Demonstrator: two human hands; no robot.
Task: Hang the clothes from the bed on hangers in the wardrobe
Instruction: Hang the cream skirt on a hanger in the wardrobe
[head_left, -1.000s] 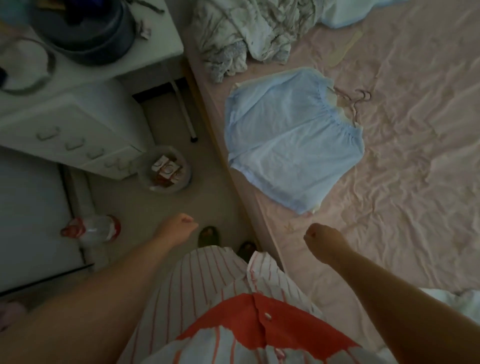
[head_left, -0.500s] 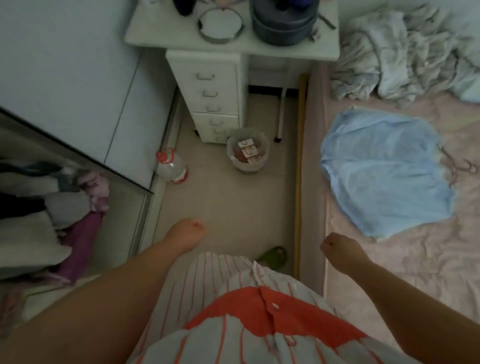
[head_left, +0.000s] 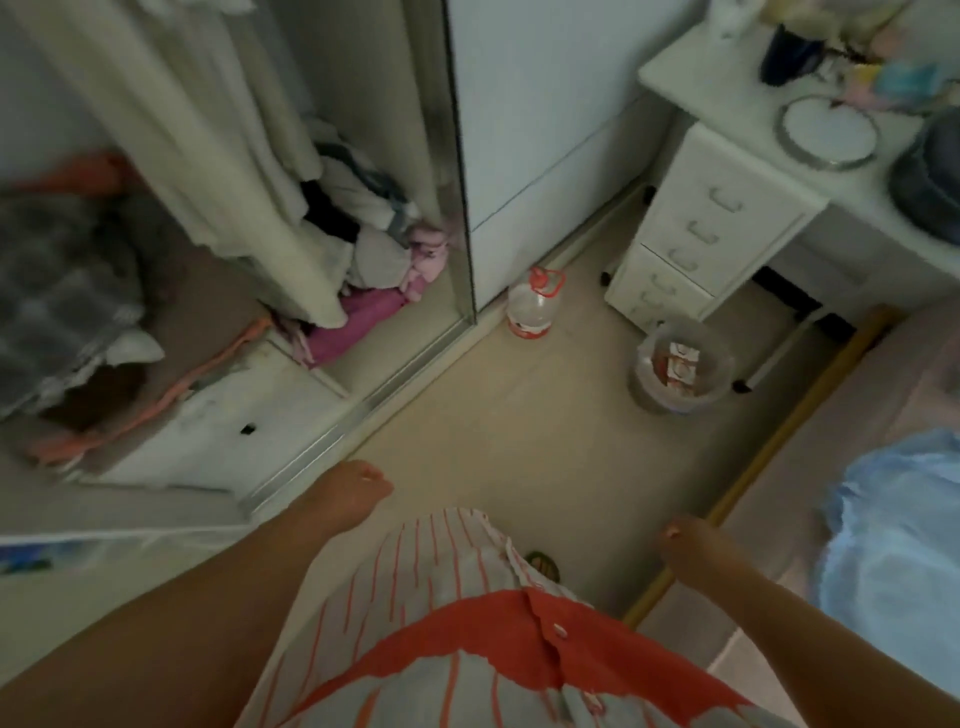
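You have the light blue garment lying flat and crumpled on the pink bed at right; wardrobe open at left, clothes heaped inside.

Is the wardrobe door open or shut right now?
Open: the wardrobe shows hanging and piled clothes inside, its mirrored sliding door pushed aside.
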